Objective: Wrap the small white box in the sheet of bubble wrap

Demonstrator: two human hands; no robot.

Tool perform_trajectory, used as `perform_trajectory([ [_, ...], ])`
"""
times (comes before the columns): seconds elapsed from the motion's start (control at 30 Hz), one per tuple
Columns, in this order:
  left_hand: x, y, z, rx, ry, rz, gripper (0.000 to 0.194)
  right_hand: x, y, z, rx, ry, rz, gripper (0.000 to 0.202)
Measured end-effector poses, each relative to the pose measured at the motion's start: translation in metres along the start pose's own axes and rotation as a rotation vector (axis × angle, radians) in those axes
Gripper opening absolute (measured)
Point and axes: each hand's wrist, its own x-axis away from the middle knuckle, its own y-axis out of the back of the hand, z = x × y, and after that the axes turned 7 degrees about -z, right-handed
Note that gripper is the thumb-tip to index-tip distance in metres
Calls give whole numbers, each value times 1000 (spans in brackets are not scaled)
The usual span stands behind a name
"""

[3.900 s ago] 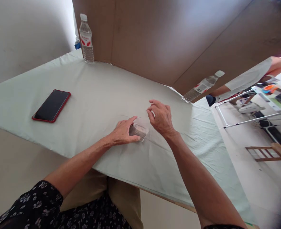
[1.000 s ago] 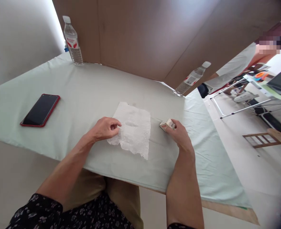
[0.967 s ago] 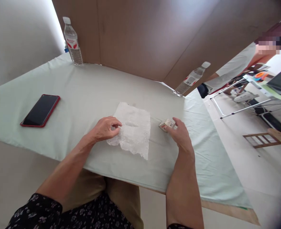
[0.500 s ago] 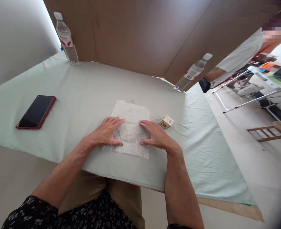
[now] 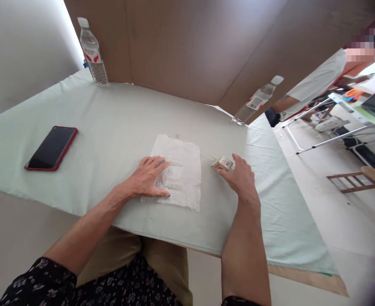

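A white sheet of bubble wrap [image 5: 183, 174] lies flat on the cloth-covered table, slightly wrinkled in its middle. Across its left edge rests my left hand [image 5: 149, 176], fingers spread and thumb apart. My right hand [image 5: 241, 174] is at a small printed cardboard box [image 5: 222, 163], just right of the wrap. The thumb is at the box's near side and the fingers are apart from it on the far right, so the hand is open around the box's right side. Whether the thumb touches the box I cannot tell.
A phone in a red case [image 5: 51, 148] lies at the left. One water bottle [image 5: 93, 53] stands at the back left, another bottle [image 5: 257, 101] at the back right, before a cardboard partition [image 5: 187, 46]. Beyond it at right are a person [image 5: 318, 78] and a wooden stool [image 5: 350, 180].
My right hand has left the bubble wrap and moved right to the small box. The wrap's middle looks flatter. My left hand has stayed on the wrap's left side.
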Motion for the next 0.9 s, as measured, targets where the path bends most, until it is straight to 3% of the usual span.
perform_trajectory([
  [0.13,0,0,4,26,28,-27,96,0,0,2,-157,-13,61,43],
  [0.2,0,-1,5,19,32,-21,96,5,2,21,-320,63,44,44],
  [0.3,-1,-2,4,-5,35,1,100,20,-1,58,-511,235,127,44],
  [0.43,-2,-2,4,-7,49,4,102,39,-18,91,-386,451,309,42],
  [0.53,-2,-3,4,5,39,-6,100,45,-31,95,-246,490,361,47],
  [0.9,-2,-2,6,22,31,1,100,47,-36,92,-270,496,356,51],
])
